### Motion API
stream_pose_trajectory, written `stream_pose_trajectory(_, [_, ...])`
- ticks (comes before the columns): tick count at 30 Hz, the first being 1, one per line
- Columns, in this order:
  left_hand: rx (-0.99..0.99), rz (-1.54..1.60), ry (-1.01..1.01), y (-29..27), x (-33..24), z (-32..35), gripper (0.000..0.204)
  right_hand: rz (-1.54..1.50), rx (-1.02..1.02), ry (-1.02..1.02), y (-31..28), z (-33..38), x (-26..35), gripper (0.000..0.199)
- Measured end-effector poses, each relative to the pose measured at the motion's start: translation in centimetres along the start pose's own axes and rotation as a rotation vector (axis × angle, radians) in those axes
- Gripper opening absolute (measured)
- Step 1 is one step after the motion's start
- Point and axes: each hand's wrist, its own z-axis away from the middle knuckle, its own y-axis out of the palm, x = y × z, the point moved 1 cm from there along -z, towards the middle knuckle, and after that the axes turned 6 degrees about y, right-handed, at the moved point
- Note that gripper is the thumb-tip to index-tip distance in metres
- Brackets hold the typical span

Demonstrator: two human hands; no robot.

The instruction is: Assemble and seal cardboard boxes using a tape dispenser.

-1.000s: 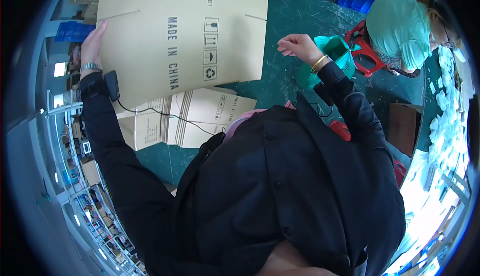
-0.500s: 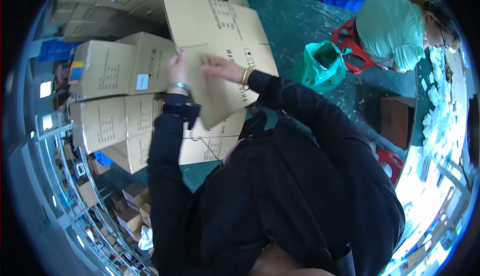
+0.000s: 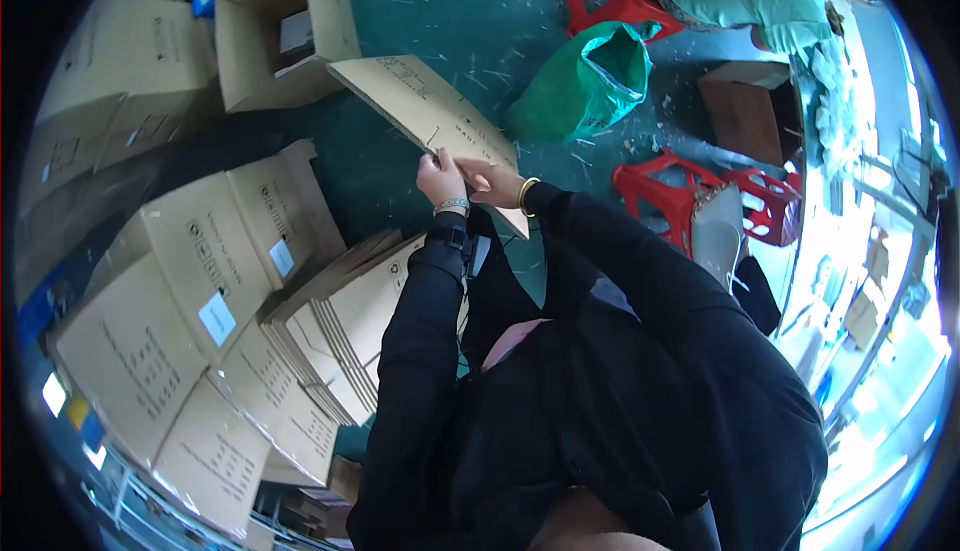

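Since a moment ago the flattened carton [image 3: 430,116] has swung from broad and face-on to edge-on, tilting away toward ten o'clock, so the folding or turning seems well under way. The left hand [image 3: 440,179] grips its near edge with fingers curled shut on the board; the right hand [image 3: 492,181], just beside at three o'clock, pinches the same edge. The carton is plain brown corrugated board with dark print, creased along one flap. A stack of flat cartons [image 3: 340,341] lies at seven o'clock, a green bag [image 3: 585,86] at one o'clock.

flattened brown cardboard box [image 3: 425,116], printed face up, tilted above the green floor, near edge in both hands
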Motion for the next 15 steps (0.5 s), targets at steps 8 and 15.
stream_pose_trajectory(8, [0.252,0.176,-0.261,0.4,5.0,-3.4,0.031,0.204,0.086,0.438,-2.4,3.8,-6.4,0.051])
stream_pose_trajectory(15, [0.434,0.515,-0.461,1.5,4.6,-3.8,0.056,0.066,-0.138,0.204,-0.9,-2.9,-5.8,0.074])
